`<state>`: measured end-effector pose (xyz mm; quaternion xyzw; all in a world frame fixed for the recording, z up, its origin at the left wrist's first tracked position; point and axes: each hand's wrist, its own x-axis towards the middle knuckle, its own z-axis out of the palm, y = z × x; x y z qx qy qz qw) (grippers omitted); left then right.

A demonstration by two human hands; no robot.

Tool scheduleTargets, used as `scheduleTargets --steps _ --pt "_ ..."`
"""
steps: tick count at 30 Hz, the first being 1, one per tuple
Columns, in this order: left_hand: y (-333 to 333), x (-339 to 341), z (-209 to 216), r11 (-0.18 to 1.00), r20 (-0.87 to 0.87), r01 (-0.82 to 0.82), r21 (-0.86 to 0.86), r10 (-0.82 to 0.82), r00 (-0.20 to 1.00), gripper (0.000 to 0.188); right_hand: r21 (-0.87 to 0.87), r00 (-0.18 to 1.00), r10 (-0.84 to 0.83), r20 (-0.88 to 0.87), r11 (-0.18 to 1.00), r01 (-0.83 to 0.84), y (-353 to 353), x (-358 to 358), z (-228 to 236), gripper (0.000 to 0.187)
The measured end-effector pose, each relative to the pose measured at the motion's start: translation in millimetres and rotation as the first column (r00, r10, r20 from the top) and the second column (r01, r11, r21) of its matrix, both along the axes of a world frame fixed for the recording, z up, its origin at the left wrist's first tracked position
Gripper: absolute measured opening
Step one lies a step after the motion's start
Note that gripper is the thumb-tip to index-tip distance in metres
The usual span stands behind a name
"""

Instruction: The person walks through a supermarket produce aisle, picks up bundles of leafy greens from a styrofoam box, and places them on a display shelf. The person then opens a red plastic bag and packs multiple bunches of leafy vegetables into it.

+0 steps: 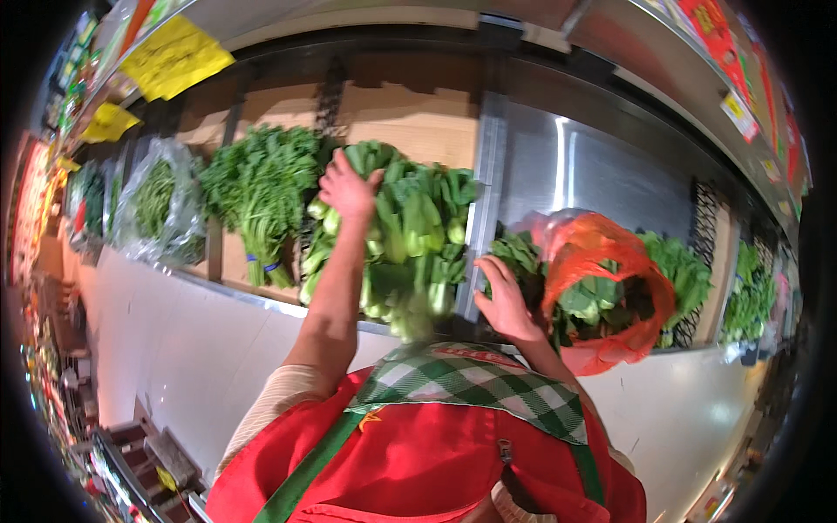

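My left hand [350, 185] reaches over the far left part of a pile of bok choy [423, 218], its fingers spread and resting at the leaves. At the front edge of the pile, one bok choy [408, 315] is smeared by motion, apart from both hands. My right hand [507, 301] is beside the metal divider [485, 192], thumb and fingers apart with nothing between them. Right next to it are dark leafy greens [516, 253] and an orange-red plastic bag [602, 235] whose mouth gapes, showing leafy greens and stems inside.
Bundled leafy greens [261, 192] lie left of the bok choy, then a clear plastic bag [159, 205] of greens. Lettuce-like greens [680, 270] stand right of the orange-red bag. A shelf with yellow signs [174, 57] overhangs the display. Pale floor [174, 322] lies in front.
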<state>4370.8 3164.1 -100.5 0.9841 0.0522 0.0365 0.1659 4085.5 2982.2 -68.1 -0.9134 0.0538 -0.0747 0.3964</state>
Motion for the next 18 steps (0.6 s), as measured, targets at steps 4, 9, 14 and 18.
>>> scheduleTargets --steps 4,9,14,18 --pt "28.7 23.8 -37.0 0.999 0.129 0.041 -0.011 -0.039 0.991 0.102 0.115 0.976 -0.199 0.087 0.975 0.189 -21.0 -63.8 16.6 0.035" --pt "40.5 17.1 15.9 0.971 0.157 0.185 -0.152 -0.161 0.974 0.096 0.251 0.786 -0.581 0.212 0.810 0.530 -62.8 -140.8 38.4 0.016" --pt "-59.9 -101.4 80.9 0.465 0.589 0.708 -0.531 -0.398 0.703 0.021 0.548 0.530 -0.848 0.011 0.449 0.706 -136.5 -160.7 15.4 0.016" --pt "-173.4 -246.2 89.7 -0.271 0.362 0.807 -0.525 -0.929 -0.077 0.039 0.484 0.672 -0.732 0.115 0.632 0.606 -169.2 -142.1 -17.9 0.021"
